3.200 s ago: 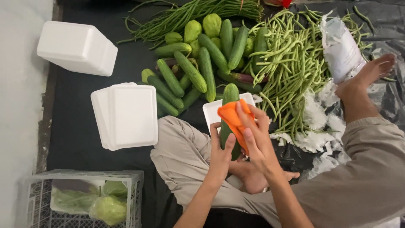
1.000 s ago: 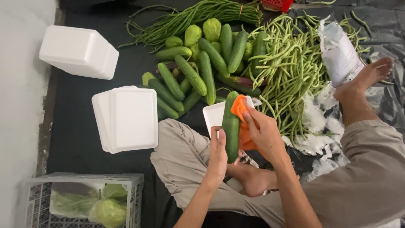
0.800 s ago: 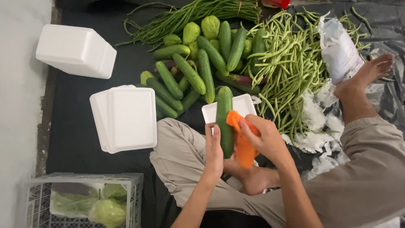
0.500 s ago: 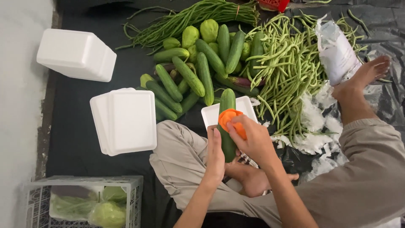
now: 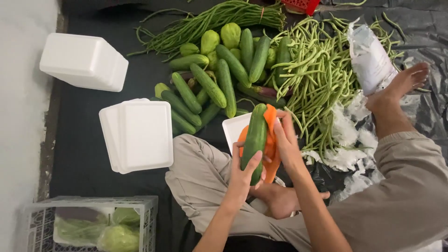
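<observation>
A person sits cross-legged on a dark ground sheet (image 5: 140,88), seen from above, both forearms reaching away from the body toward the middle of the scene.

The left hand (image 5: 246,173) comes up from the near edge, its fingers and thumb wrapped around the near end of a long dark green cucumber (image 5: 255,140), gripping it firmly. The cucumber points away from the person, nearly upright in the picture, its far tip over a white foam tray (image 5: 233,130).

The right hand (image 5: 285,142) rises just to the right, fingers extended and pressed against an orange net sleeve (image 5: 270,135) that lies along the cucumber's right side. The hand is closed on the sleeve between fingers and thumb, though the thumb is hidden behind the orange material. How far the sleeve wraps round the cucumber cannot be made out.

The foam tray is mostly covered by the cucumber and hands; only its left corner shows. Farther off lies a heap of cucumbers (image 5: 219,79), with long beans (image 5: 210,21) beyond and green beans (image 5: 312,74) to the right. A stack of foam trays (image 5: 140,135) sits left, a second stack (image 5: 84,60) far left. A white crate (image 5: 93,219) of greens is cut off at the near left edge. The person's bare foot (image 5: 396,88) rests at right.
</observation>
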